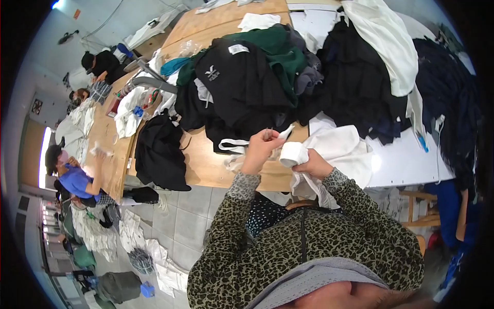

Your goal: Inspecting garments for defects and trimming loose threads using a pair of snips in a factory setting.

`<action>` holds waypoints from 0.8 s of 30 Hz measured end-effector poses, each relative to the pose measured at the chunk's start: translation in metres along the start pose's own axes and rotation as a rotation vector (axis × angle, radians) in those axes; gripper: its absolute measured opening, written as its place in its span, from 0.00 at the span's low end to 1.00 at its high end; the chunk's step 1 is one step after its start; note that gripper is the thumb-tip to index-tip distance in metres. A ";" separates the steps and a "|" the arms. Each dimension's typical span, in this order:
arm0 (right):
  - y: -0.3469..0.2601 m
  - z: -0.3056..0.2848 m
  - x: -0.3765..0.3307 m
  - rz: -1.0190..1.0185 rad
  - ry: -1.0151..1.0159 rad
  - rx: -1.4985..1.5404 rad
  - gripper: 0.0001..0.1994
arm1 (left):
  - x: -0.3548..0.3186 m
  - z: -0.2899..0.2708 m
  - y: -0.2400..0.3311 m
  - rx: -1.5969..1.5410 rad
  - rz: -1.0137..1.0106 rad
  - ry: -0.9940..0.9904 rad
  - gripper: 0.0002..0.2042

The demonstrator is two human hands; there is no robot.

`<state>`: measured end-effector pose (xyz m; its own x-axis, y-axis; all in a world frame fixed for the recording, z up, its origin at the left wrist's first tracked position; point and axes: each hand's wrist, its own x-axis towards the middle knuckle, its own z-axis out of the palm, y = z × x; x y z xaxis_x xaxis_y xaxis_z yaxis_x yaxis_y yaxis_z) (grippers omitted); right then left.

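My right hand (pixel 315 165) is closed around a thick roll of white tape (pixel 294 154), held above the near edge of the wooden table (pixel 211 172). Just left of it, my left hand (pixel 261 147) pinches a narrow white strip (pixel 286 133) between thumb and fingers. Whether that strip joins the roll I cannot tell. Beneath and beside my right hand lies a crumpled white cloth (pixel 339 149), which hangs over the table edge. A black garment with a small pale emblem (pixel 231 72) tops the pile beyond my hands.
Dark green cloth (pixel 267 41) and other garments fill the pile. More black clothes (pixel 355 82) and a long white cloth (pixel 396 51) lie to the right. A black bundle (pixel 162 154) overhangs the edge at left. A person in blue (pixel 80 180) is at the far left.
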<state>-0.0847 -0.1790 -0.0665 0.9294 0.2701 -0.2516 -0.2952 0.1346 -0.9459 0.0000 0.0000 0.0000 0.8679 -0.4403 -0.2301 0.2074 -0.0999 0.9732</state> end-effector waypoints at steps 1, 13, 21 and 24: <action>-0.002 0.005 -0.003 -0.042 0.030 0.023 0.30 | 0.003 0.008 -0.001 0.041 -0.061 -0.029 0.08; 0.014 -0.025 -0.045 -0.015 0.239 0.209 0.21 | 0.038 -0.004 -0.077 0.217 0.092 0.110 0.16; 0.001 -0.020 -0.072 -0.433 0.288 -0.431 0.27 | 0.063 -0.016 -0.134 0.797 0.323 0.010 0.26; -0.005 -0.011 -0.072 -0.463 0.279 -0.439 0.28 | 0.071 -0.010 -0.141 0.867 0.328 0.049 0.25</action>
<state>-0.1479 -0.2098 -0.0458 0.9775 0.0150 0.2104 0.2079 -0.2373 -0.9489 0.0366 -0.0086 -0.1536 0.8456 -0.5282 0.0764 -0.4446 -0.6180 0.6484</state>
